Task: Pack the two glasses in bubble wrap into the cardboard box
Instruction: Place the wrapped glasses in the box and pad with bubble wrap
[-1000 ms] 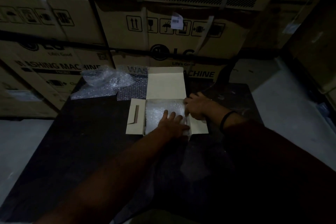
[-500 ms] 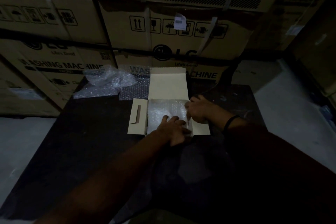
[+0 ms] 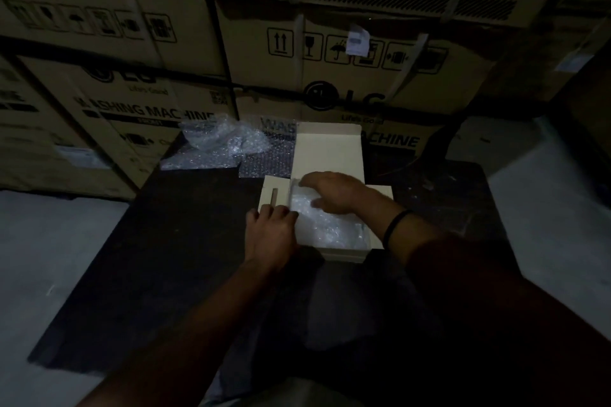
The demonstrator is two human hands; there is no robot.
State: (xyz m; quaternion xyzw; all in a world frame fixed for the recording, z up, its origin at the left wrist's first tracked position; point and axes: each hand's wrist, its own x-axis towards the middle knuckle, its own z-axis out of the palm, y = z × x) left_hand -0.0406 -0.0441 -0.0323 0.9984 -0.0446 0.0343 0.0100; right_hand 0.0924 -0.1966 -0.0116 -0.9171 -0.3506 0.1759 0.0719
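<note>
Cream cardboard box (image 3: 327, 149), black table (image 3: 165, 258), clear dimpled bubble wrap (image 3: 334, 228).

Large brown cartons (image 3: 463, 76) printed with washing-machine lettering are standing stacked like a wall across the back, and a small white label (image 3: 357, 40) is hanging on one of them. A dark table (image 3: 165, 258) is sitting before them on a pale grey floor (image 3: 49, 241). Dim light is leaving the edges in deep shadow.
</note>
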